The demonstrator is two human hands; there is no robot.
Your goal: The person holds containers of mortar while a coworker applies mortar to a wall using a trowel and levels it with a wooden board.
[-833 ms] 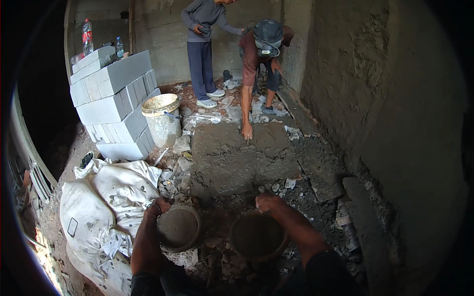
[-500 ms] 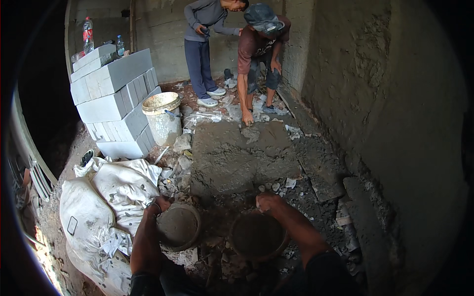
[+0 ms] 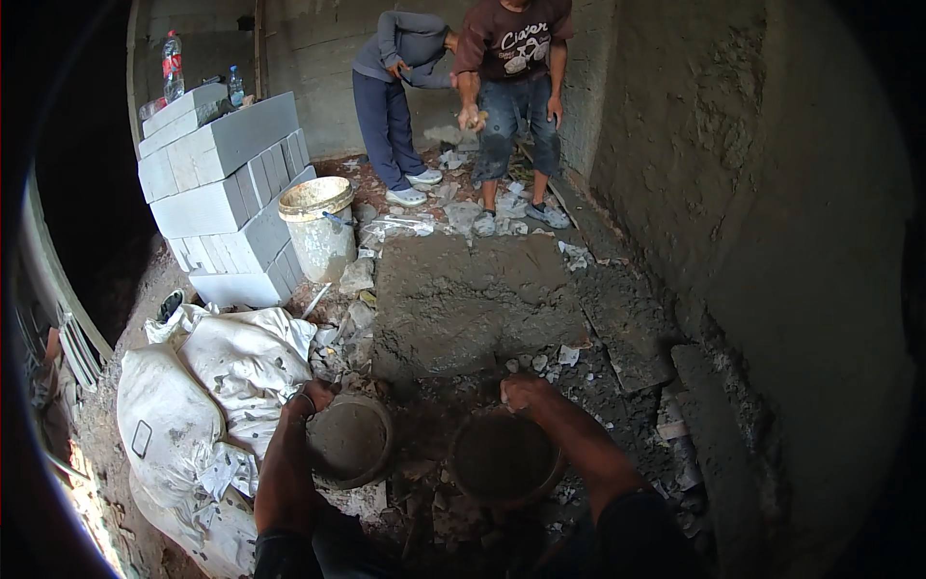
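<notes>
My left hand (image 3: 316,397) is closed at the far left rim of a round bucket (image 3: 384,461) that looks filled with grey mortar (image 3: 347,436). Closed too, my right hand (image 3: 526,393) is at the far right rim of a second, darker bucket (image 3: 558,475). Whether either hand grips a rim or a handle is hidden. Beyond both buckets lies a wide flat bed of wet grey mortar (image 3: 473,299). Behind it stands a person in a brown shirt (image 3: 511,48), whose hand holds out a trowel (image 3: 446,134).
White sacks (image 3: 246,362) lie left of my left arm. Farther back stand a spattered white bucket (image 3: 323,241) and stacked pale blocks (image 3: 227,193) with bottles on top. A second person (image 3: 386,116) bends by the back wall. A rough plastered wall (image 3: 714,193) runs along the right.
The person in the brown shirt has straightened up, lifting a hand with the trowel off the mortar bed. The other person leans lower. My hands and both buckets have barely moved.
</notes>
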